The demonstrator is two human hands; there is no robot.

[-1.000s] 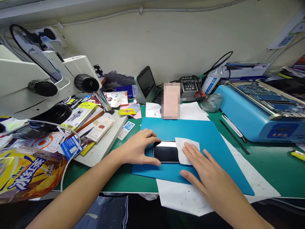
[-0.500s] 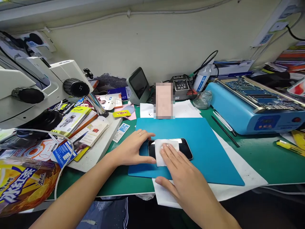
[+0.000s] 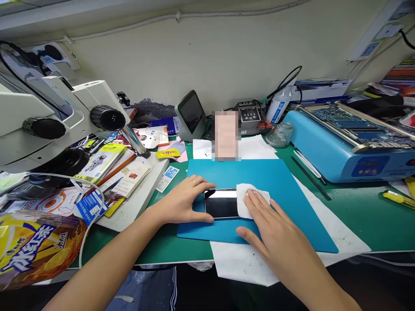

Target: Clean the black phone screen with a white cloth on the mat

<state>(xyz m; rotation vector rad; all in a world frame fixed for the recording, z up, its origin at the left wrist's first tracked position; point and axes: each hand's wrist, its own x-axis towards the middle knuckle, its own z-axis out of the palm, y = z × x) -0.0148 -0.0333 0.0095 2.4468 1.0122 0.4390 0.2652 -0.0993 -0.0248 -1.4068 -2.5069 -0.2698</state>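
A smartphone [image 3: 221, 204] with a black screen lies flat and sideways on a blue work mat [image 3: 292, 194]. My left hand [image 3: 181, 200] steadies its left end, with the thumb at the near edge and the fingers at the far edge. A folded white wipe [image 3: 241, 201] covers the phone's right end. My right hand [image 3: 279, 231] presses the wipe down with its fingers held together and flat, the thumb apart over the mat. The phone's right edge is hidden under the wipe and fingers.
At left, a microscope [image 3: 74, 108] overhangs booklets [image 3: 100, 164], with a bottle of tea [image 3: 35, 246] in front. A blue heating station [image 3: 343, 151] holding circuit boards is at right, beside tweezers [image 3: 309, 168]. A glass jar [image 3: 279, 134] and a small display [image 3: 191, 113] stand behind.
My right hand has slid the wipe rightward along the phone, from its middle to its right end, uncovering the screen's centre. My left hand stays at the phone's left end.
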